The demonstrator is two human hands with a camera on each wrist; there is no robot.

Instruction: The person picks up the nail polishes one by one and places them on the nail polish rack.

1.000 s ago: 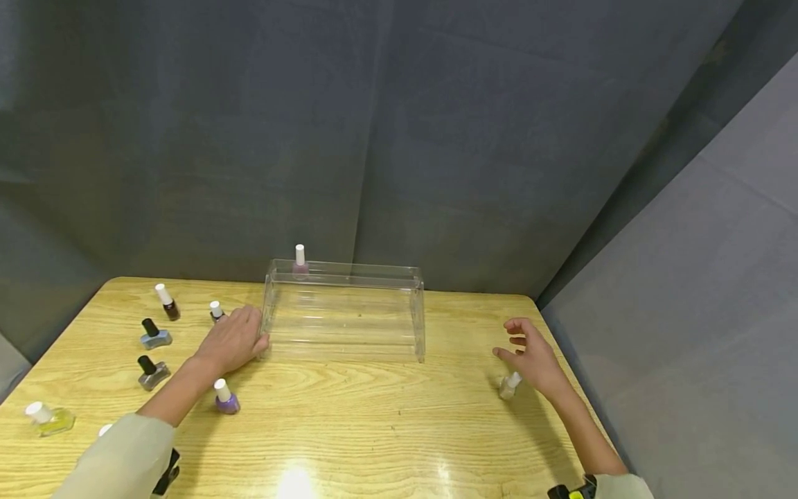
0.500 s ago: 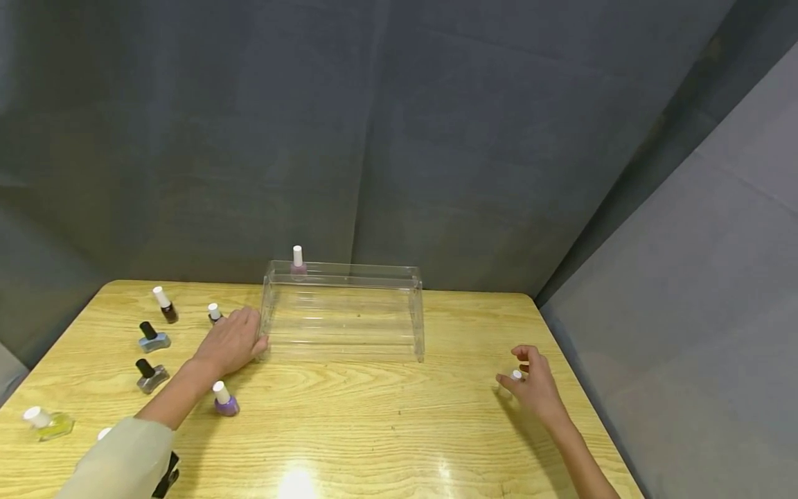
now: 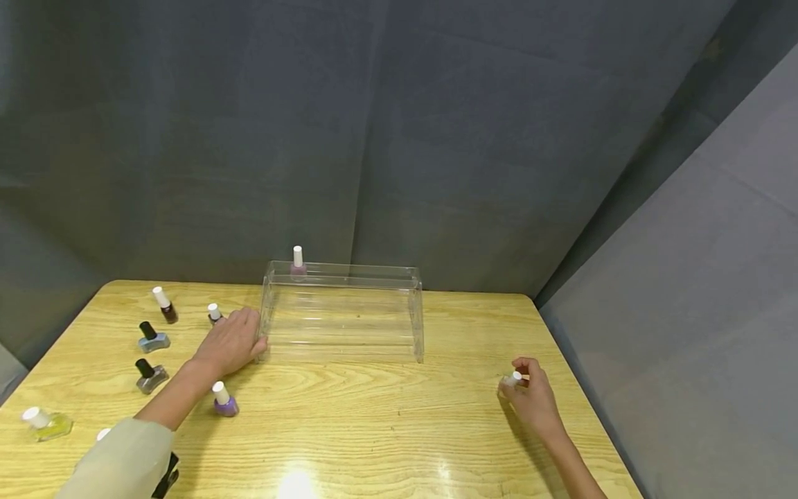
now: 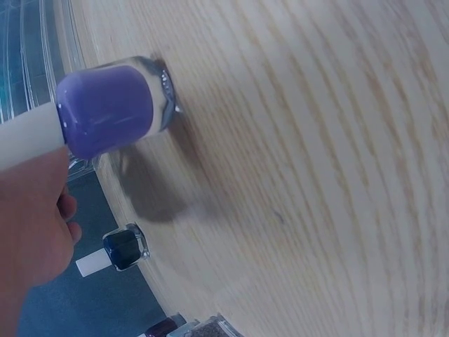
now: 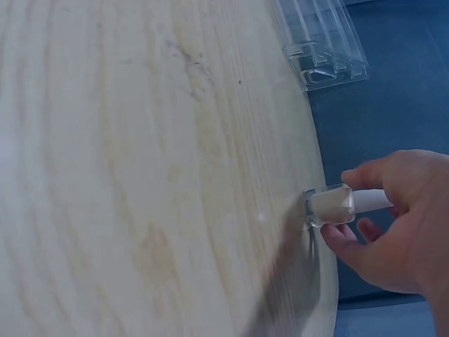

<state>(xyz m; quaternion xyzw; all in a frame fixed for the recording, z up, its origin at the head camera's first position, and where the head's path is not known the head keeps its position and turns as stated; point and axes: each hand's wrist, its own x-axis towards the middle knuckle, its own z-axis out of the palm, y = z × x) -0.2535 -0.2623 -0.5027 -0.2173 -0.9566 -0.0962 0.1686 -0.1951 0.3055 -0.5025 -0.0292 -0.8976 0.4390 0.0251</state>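
My left hand (image 3: 231,341) holds the left end of a clear stepped display rack (image 3: 343,277), with the thumb at its front corner. A pink nail polish bottle (image 3: 298,269) with a white cap stands on the rack's back tier. At the right of the table, my right hand (image 3: 535,402) pinches a pale nail polish bottle (image 5: 333,205) between thumb and fingers; its white cap (image 3: 515,378) points up toward the palm. Close to the left forearm stands a purple nail polish bottle (image 3: 227,406), large in the left wrist view. A dark bottle (image 4: 123,248) is beyond the left hand.
On the table's left side are a dark red bottle (image 3: 168,313), a blue bottle (image 3: 154,342), a grey bottle (image 3: 152,380) and a yellow bottle (image 3: 55,427). Another white cap (image 3: 103,434) shows beside the left sleeve. Grey curtains (image 3: 312,138) hang behind the wooden table (image 3: 374,430).
My right hand has come down and toward me onto the pale bottle, and its fingers have closed around it. The left hand has stayed on the rack.
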